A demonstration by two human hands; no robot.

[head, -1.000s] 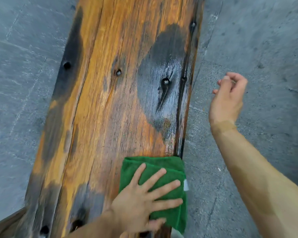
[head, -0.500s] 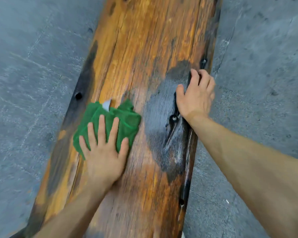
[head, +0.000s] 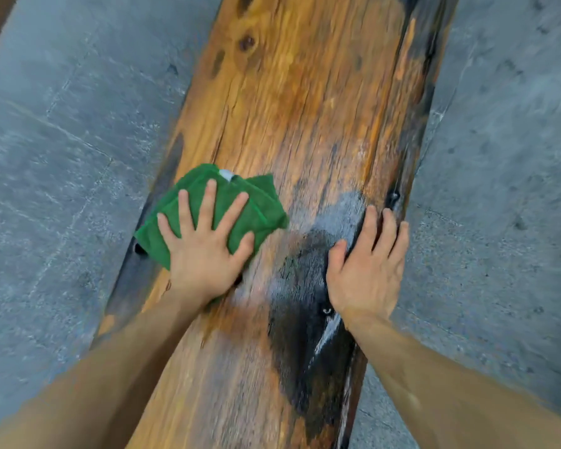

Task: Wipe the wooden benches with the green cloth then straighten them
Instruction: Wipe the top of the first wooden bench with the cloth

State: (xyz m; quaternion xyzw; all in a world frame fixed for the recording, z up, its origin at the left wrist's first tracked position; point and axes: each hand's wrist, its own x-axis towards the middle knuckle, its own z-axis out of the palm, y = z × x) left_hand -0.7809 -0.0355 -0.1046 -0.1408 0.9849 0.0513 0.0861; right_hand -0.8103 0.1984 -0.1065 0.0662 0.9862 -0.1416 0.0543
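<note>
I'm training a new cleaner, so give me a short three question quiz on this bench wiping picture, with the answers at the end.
1. Multiple choice: what lies under the left hand? A) a yellow sponge B) the green cloth C) a scrub brush
2. True or false: the right hand rests flat on the wooden bench, holding nothing.
3. Fill in: the dark patch on the wood lies nearer the bench's ____ edge, by the person's own sides.

Key: 1 B. 2 true. 3 right.
</note>
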